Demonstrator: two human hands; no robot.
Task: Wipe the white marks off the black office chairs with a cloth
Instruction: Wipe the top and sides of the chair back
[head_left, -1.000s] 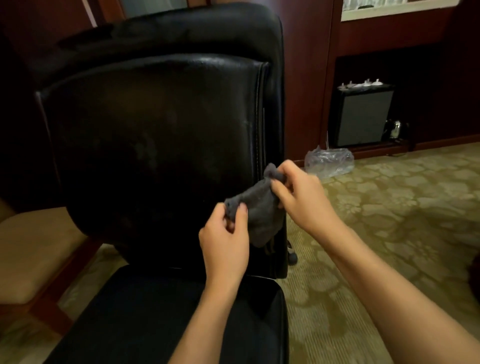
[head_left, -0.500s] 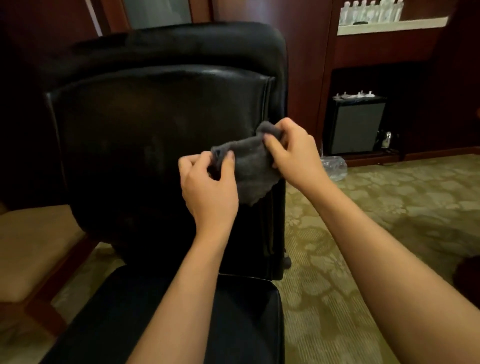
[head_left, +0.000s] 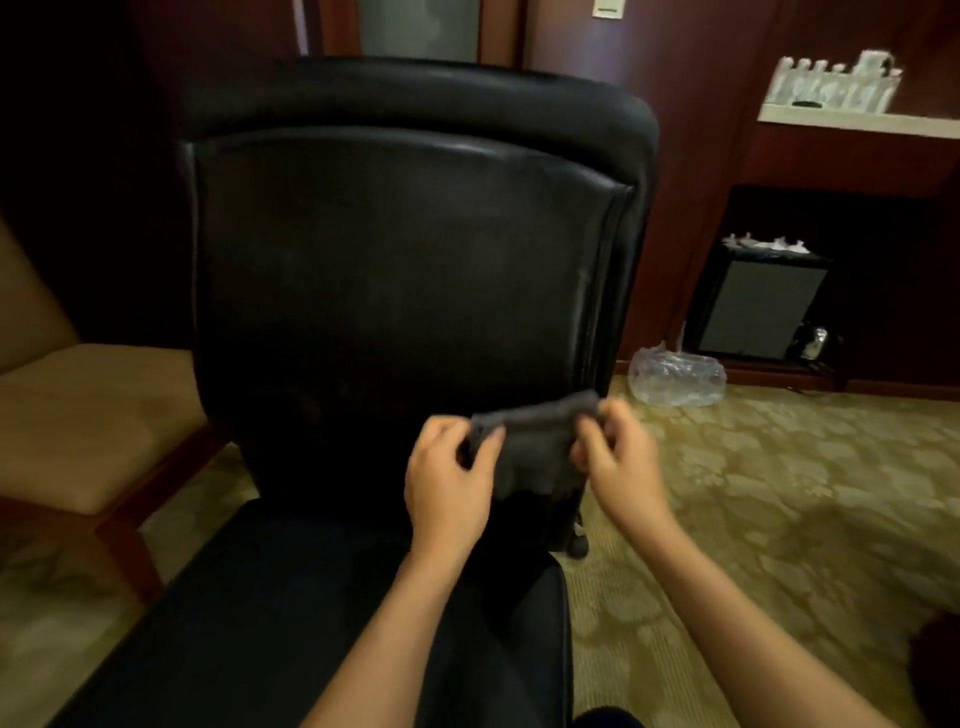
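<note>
We could not read any text, brand or number in this view. A small white plate (head_left: 611, 9) on the wall carried a dark line, but it was too blurred for us to read.

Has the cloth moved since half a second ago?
Yes. The cloth has dropped down the chair backrest, from mid-height near its right seam to just above the seat.

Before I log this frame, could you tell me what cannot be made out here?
- Head view: white marks on the chair; dim and blurred.
- Far side of the cloth, which the left hand and right hand pinch.
- Chair base: seat hides it.
- Bottles on the shelf: small, blurred.
</note>
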